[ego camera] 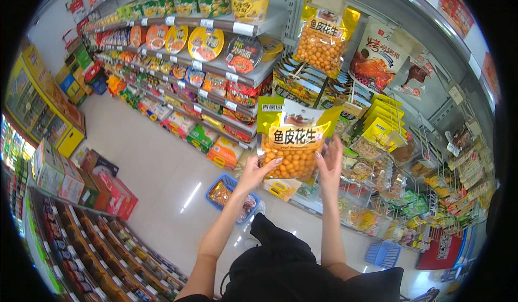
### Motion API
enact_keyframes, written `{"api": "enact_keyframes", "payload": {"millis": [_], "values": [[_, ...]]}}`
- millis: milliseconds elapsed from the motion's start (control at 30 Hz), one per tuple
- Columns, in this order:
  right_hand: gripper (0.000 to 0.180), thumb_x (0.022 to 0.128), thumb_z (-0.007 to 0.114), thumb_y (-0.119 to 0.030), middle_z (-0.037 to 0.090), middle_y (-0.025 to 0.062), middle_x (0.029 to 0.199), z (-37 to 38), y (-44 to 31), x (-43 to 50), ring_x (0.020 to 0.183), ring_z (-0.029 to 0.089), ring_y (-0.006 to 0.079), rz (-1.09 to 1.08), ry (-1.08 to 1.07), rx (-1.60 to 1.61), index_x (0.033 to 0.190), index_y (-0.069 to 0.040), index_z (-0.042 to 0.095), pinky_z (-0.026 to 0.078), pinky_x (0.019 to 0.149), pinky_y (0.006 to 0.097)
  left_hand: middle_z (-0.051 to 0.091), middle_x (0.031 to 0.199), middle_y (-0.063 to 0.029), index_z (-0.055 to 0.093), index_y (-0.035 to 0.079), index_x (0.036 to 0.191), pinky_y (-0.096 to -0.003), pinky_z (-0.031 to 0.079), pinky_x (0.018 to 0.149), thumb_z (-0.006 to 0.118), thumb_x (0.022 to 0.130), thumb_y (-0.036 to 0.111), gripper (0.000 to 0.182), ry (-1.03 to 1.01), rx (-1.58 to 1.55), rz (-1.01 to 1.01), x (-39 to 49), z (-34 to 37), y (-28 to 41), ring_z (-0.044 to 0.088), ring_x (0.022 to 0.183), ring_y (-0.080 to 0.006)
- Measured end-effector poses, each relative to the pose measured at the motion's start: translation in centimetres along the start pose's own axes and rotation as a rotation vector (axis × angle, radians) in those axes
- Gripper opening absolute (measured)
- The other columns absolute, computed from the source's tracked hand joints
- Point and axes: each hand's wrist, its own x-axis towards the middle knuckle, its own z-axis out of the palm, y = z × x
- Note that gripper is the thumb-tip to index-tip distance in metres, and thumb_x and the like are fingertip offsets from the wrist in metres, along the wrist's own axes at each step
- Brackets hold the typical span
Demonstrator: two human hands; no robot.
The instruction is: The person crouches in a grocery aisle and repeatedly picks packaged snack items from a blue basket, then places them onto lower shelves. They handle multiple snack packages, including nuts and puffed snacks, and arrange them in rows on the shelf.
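Note:
Both my hands hold up a green and yellow bag of coated peanuts [297, 140] in front of the hanging snacks. My left hand [259, 171] grips its lower left edge, the thumb lying across the front. On the lower right side, my right hand [330, 158] has its thumb on the front, its fingers partly hidden behind. Just above, a matching bag of coated peanuts [323, 39] hangs on the rack. Below my left hand, a blue plastic basket [210, 198] on the floor contains several packaged snacks.
Shelves with instant noodle bowls [206, 43] and packets run along the left. To the right hang many snack packets [382, 124]. Another blue basket [383, 254] is on the floor at lower right. Cardboard boxes [60, 176] and a low shelf unit [105, 253] are at left.

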Motion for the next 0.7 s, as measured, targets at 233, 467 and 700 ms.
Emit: {"api": "enact_keyframes", "payload": {"millis": [233, 467, 700], "values": [[0.071, 0.080, 0.059, 0.007, 0.050, 0.0158, 0.123, 0.5, -1.4, 4.7, 0.105, 0.056, 0.0196, -0.014, -0.114, 0.144, 0.139, -0.003, 0.021, 0.048, 0.088, 0.0305, 0.048, 0.128, -0.0121, 0.035, 0.002, 0.134, -0.0330, 0.039, 0.098, 0.063, 0.083, 0.007, 0.058, -0.120, -0.043, 0.141, 8.5, 1.9, 5.9, 0.047, 0.117, -0.0169], [0.077, 0.079, 0.057, 0.008, 0.049, 0.0179, 0.126, 1.1, 0.1, 9.9, 0.107, 0.056, 0.0228, -0.077, 0.078, 0.162, 0.143, -0.004, 0.016, 0.048, 0.088, 0.0319, 0.033, 0.143, -0.0144, 0.033, 0.002, 0.137, -0.0386, 0.024, 0.109, 0.054, 0.091, 0.021, 0.054, -0.080, 0.449, 0.652, 20.9, 1.2, 15.9, 0.029, 0.133, -0.0224], [0.080, 0.075, 0.063, 0.005, 0.054, 0.0208, 0.121, 0.5, 0.4, 13.8, 0.104, 0.058, 0.0233, -0.090, 0.034, 0.134, 0.142, -0.001, 0.021, 0.048, 0.087, 0.0323, 0.059, 0.117, -0.0149, 0.054, -0.003, 0.118, -0.0324, 0.034, 0.102, 0.050, 0.092, 0.030, 0.042, -0.388, 0.202, 0.391, 30.7, 4.1, 21.1, 0.053, 0.113, -0.0219]]}}
